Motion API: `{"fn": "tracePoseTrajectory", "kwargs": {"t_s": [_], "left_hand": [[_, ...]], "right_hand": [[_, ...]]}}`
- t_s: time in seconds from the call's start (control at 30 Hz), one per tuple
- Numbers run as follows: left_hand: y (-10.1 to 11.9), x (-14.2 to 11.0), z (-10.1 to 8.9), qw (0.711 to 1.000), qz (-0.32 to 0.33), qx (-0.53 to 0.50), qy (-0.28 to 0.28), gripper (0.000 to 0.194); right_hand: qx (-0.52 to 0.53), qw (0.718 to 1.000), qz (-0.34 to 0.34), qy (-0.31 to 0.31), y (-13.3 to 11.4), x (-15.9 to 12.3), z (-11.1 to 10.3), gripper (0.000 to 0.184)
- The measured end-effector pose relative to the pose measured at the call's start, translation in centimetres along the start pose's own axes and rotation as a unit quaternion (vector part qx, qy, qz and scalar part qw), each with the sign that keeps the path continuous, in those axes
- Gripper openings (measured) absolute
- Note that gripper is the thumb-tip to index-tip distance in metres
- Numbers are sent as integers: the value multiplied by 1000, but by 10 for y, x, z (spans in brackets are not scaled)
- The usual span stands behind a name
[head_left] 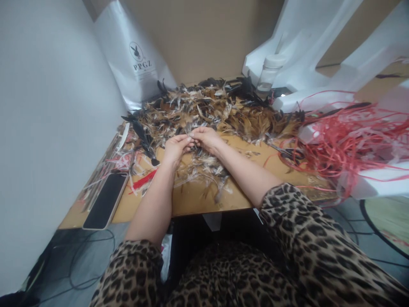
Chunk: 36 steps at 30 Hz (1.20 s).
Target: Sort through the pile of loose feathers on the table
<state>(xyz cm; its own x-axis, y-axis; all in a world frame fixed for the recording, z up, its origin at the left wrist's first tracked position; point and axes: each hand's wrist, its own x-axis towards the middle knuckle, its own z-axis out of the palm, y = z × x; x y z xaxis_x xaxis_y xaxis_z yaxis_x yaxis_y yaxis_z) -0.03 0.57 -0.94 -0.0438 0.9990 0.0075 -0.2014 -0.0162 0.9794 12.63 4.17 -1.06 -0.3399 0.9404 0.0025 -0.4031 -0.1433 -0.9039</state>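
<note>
In the middle of the view my left hand (177,148) and my right hand (205,138) meet fingertip to fingertip above the table. Both are pinched closed on what looks like a small feather (189,127), its pale wisps showing just above the fingers; the rest is hidden. Right behind them spreads a big heap of brown, black and whitish feathers (204,104). Loose pale feathers (209,164) lie below my hands, near the table's front edge.
A phone (105,200) and a red strip (144,179) lie to the left. Tangled red and clear strings (348,140) cover the right side, with dark-handled scissors (292,153) beside them. A clear bottle (271,74) and a silver bag (134,59) stand at the back of the table (198,204).
</note>
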Motion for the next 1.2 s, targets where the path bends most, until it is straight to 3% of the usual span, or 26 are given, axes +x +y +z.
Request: {"fn": "tracePoseTrajectory", "kwargs": {"t_s": [0.4, 0.73, 0.93, 1.2], "left_hand": [[3, 1, -5, 999, -8, -31, -28, 23], [6, 0, -4, 999, -21, -45, -5, 24], [7, 0, -6, 998, -29, -51, -19, 24], [9, -2, -5, 998, -25, -31, -57, 25]], "right_hand": [[-16, 997, 55, -51, -14, -3, -8, 11], [-74, 996, 37, -36, -10, -3, -5, 14], [-72, 996, -10, -54, -9, 0, -7, 26], [-36, 996, 1, -87, -14, -3, -8, 28]]}}
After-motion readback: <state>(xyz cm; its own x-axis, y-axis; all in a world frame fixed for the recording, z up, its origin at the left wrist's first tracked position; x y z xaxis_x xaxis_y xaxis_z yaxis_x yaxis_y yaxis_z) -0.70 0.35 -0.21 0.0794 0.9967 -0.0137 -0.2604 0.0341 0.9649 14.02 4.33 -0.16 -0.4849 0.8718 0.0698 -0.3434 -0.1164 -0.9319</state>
